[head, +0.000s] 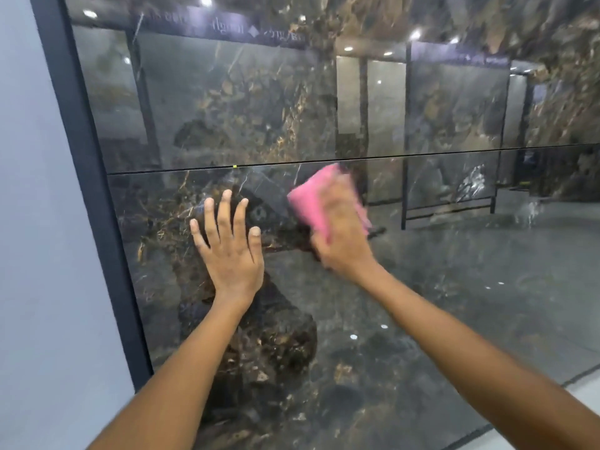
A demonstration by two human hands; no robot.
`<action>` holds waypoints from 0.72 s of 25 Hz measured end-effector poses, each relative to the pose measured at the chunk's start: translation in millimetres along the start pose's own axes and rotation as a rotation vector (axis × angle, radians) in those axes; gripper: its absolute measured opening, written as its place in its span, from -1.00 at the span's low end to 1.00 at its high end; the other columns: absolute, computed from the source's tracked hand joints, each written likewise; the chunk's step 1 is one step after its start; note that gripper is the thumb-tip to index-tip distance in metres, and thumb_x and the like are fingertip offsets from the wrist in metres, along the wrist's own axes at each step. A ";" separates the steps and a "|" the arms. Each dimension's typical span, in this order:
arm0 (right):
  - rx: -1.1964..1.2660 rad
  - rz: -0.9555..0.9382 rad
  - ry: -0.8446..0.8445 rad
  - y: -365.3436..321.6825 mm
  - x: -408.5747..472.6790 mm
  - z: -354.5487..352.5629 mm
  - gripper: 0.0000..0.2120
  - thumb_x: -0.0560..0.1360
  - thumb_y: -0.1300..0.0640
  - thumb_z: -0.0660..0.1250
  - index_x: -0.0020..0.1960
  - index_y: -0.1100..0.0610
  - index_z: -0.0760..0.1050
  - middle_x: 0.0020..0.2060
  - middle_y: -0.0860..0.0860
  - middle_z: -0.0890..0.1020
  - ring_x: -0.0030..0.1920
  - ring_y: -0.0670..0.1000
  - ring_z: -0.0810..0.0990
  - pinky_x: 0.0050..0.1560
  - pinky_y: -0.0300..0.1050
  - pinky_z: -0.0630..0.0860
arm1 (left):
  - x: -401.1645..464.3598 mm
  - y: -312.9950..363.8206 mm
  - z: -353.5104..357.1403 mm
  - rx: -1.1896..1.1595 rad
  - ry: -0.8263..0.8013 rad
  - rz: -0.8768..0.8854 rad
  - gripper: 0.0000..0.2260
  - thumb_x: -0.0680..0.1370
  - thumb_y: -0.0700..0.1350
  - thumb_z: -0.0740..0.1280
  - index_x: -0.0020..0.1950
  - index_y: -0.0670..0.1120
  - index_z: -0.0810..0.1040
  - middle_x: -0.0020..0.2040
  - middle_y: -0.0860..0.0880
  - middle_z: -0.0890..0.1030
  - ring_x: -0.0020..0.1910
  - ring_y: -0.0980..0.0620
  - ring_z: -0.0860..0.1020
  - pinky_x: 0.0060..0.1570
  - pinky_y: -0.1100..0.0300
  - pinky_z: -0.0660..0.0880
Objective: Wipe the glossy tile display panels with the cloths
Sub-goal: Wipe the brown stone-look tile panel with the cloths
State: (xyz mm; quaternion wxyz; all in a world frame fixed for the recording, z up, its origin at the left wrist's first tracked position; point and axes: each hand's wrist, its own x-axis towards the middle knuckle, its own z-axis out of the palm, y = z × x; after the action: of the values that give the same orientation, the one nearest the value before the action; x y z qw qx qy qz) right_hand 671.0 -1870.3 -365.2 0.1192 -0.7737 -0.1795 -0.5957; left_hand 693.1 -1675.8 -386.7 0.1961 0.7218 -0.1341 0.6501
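Observation:
Two glossy dark marble tile panels fill the view, an upper panel [246,102] and a lower panel [438,287], split by a thin horizontal seam. My left hand [229,246] lies flat on the lower panel with fingers spread and straight, just below the seam. To its right, my right hand [341,233] presses a pink cloth [311,203] against the lower panel, right under the seam. The right hand and cloth are blurred, so its fingers cannot be made out clearly; the cloth sticks out above and left of them.
A dark metal frame [87,177] borders the panels on the left, with a pale grey wall [35,254] beyond it. The panels mirror showroom racks and ceiling lights. A strip of light floor [581,397] shows at the lower right.

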 end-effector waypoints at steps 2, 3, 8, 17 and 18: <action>-0.202 -0.544 -0.210 11.4 4.5 -3.8 -0.31 0.43 0.04 0.21 0.50 0.28 0.19 0.44 0.29 0.34 0.49 0.22 0.19 0.52 0.14 0.06 | 13.5 32.9 1.6 -0.100 0.068 -0.108 -0.55 0.69 0.07 -0.09 0.48 -0.08 0.30 0.52 -0.12 0.29 0.53 -0.14 0.14 0.50 -0.05 -0.13; -0.243 -0.540 -0.155 37.9 16.3 -14.2 -0.28 0.40 0.03 0.24 0.49 0.28 0.20 0.44 0.28 0.33 0.50 0.20 0.17 0.54 0.10 0.01 | 20.1 48.9 4.9 -0.141 0.063 -0.133 -0.56 0.68 0.06 -0.06 0.48 -0.09 0.30 0.53 -0.12 0.28 0.53 -0.14 0.14 0.50 -0.02 -0.15; 0.034 0.571 0.339 176.9 38.2 -77.7 -0.25 0.36 0.03 0.16 0.51 0.27 0.23 0.49 0.26 0.23 0.53 0.24 0.10 0.55 -0.06 -0.05 | 6.9 108.2 52.5 0.050 -0.173 -0.026 -0.50 0.68 0.14 -0.11 0.61 0.02 0.05 0.61 -0.07 0.01 0.57 -0.18 -0.09 0.48 -0.14 -0.26; -0.250 -0.569 -0.112 196.1 -0.7 -71.5 -0.28 0.33 0.13 0.28 0.48 0.19 0.25 0.44 0.19 0.36 0.47 0.23 0.25 0.53 0.06 0.04 | -6.8 105.9 73.3 0.246 -0.096 -0.051 -0.49 0.66 0.12 0.00 0.60 0.00 0.09 0.60 -0.12 0.08 0.56 -0.23 -0.03 0.48 -0.16 -0.23; -0.201 -0.321 0.034 215.5 19.7 -84.8 -0.27 0.30 0.18 0.30 0.47 0.21 0.27 0.43 0.22 0.37 0.46 0.26 0.26 0.54 0.04 0.07 | -6.3 105.4 73.4 0.246 -0.097 -0.060 -0.49 0.66 0.11 0.01 0.60 0.00 0.09 0.60 -0.12 0.07 0.56 -0.23 -0.03 0.49 -0.16 -0.23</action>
State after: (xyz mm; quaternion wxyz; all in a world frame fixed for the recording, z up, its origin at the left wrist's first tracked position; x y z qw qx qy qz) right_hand 691.4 -2097.0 -317.7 -0.0524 -0.7331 -0.2381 -0.6349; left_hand 710.1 -1803.3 -387.1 0.1188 0.7745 -0.0409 0.6199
